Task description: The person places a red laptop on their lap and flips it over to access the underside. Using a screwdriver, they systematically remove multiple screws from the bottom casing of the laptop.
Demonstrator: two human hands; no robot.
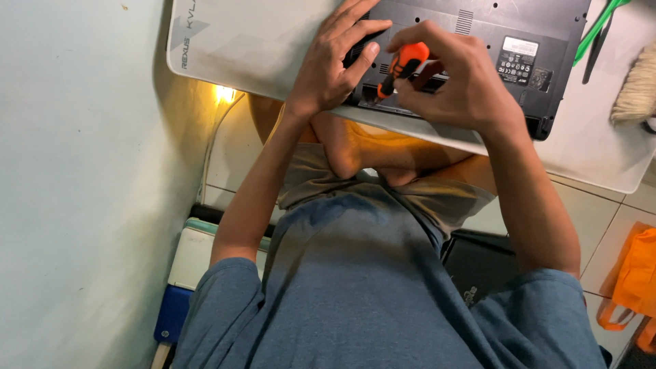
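Now right hand (pixel 456 82) grips orange screwdriver (pixel 403 65), tip on laptop underside (pixel 478 27); left hand (pixel 335 65) open, fingers pressing laptop beside it.

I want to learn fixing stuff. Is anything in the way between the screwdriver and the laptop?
Nothing visible is. The right hand grips the orange screwdriver, and its tip points down at the laptop near its front edge. The left hand rests on the laptop just beside the tip, not under it.
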